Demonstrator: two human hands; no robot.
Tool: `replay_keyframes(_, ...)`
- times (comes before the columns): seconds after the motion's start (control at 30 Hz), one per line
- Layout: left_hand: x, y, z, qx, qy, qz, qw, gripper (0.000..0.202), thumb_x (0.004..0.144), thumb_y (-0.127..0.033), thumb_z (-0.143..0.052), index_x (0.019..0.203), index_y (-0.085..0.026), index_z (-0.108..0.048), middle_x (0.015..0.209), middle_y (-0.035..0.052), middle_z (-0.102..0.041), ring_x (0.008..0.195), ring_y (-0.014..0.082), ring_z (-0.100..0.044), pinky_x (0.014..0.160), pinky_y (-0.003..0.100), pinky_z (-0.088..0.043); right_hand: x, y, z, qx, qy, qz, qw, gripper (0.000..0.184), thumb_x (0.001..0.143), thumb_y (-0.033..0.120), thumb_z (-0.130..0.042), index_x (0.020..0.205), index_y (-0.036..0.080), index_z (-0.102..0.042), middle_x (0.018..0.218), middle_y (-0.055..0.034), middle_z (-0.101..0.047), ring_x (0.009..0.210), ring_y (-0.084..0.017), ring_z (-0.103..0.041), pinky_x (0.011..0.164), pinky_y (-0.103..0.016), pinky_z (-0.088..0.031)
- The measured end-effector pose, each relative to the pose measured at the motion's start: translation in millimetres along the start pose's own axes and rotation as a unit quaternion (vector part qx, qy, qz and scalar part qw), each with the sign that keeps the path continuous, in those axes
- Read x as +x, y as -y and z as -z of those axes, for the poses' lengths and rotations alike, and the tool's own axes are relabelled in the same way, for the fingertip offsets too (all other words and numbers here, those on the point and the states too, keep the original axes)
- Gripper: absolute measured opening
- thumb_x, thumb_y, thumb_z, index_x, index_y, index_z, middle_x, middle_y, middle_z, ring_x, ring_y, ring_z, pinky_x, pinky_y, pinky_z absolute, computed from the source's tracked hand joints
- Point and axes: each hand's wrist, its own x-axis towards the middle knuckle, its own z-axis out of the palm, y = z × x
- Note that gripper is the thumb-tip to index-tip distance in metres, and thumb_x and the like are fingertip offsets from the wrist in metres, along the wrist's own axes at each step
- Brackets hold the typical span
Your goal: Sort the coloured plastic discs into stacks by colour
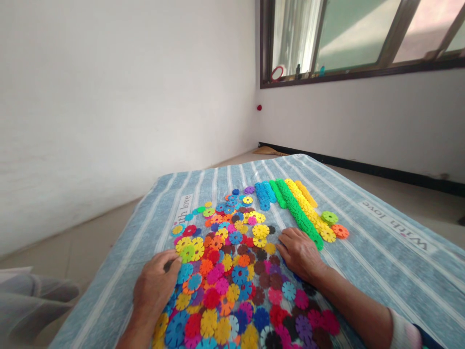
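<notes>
A heap of flat plastic snowflake discs [232, 271] in many colours lies spread on a blue striped cloth [381, 252]. My left hand [154, 286] rests at the heap's left edge, fingers curled down onto the discs. My right hand [300, 254] lies on the heap's right side, fingers bent and pressed on the discs. Beyond it run linked rows of discs: a blue row [263, 194], a green row [298, 213], a yellow row [308, 211] and an orange row [307, 194]. A loose green disc [329, 217] and an orange disc [340, 231] sit beside the yellow row.
The cloth covers a low surface whose far edge is near the wall corner. Bare floor [83, 242] runs along the left. A window sill [327, 75] with small objects is high at the back right. Grey fabric [32, 300] lies at the lower left.
</notes>
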Motion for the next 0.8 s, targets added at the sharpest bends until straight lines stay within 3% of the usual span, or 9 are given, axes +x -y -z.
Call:
replay_keyframes(0.33, -1.7, -7.0, 3.1, 0.005, 0.01, -0.007, 1.0, 0.03, 0.07, -0.043, -0.044, 0.071, -0.023, -0.067, 0.099, 0.0063, -0.075, 0.096, 0.0261, -0.067, 0.093, 0.035, -0.05, -0.3, 1.8, 0.7, -0.007, 0.007, -0.01, 1.0, 0.017, 0.093, 0.025, -0.055, 0.078, 0.019, -0.062, 0.088, -0.0053, -0.064, 0.09, -0.02, -0.057, 0.081, -0.031, -0.038)
replay_keyframes(0.5, -2.4, -2.2, -2.0, 0.0, -0.007, -0.004, 1.0, 0.029, 0.071, -0.043, -0.045, 0.072, -0.023, -0.067, 0.097, 0.0055, -0.075, 0.095, 0.0243, -0.067, 0.092, 0.034, -0.05, 4.2, 4.4, 10.6, -0.008, 0.061, -0.033, 0.998, 0.02, 0.094, 0.027, -0.053, 0.08, 0.019, -0.065, 0.09, -0.0054, -0.065, 0.093, -0.02, -0.059, 0.082, -0.029, -0.039)
replay_keyframes(0.63, -3.1, -3.0, -2.7, 0.006, 0.006, 0.014, 1.0, 0.03, 0.071, -0.041, -0.043, 0.073, -0.023, -0.066, 0.1, 0.0064, -0.075, 0.098, 0.0245, -0.066, 0.095, 0.035, -0.048, 14.4, 8.2, 21.7, -0.007, 0.12, -0.063, 0.991, 0.023, 0.095, 0.03, -0.05, 0.086, 0.019, -0.068, 0.093, -0.0061, -0.066, 0.093, -0.02, -0.061, 0.081, -0.029, -0.041)
replay_keyframes(0.8, -4.5, -5.7, -2.2, 0.011, 0.017, 0.028, 0.999, 0.031, 0.072, -0.04, -0.042, 0.075, -0.022, -0.066, 0.103, 0.0082, -0.073, 0.102, 0.0252, -0.065, 0.096, 0.037, -0.048, 41.2, 20.7, 23.1, 0.001, 0.125, -0.067, 0.99, 0.028, 0.096, 0.035, -0.048, 0.102, 0.018, -0.069, 0.105, -0.0091, -0.067, 0.104, -0.023, -0.059, 0.089, -0.032, -0.04)
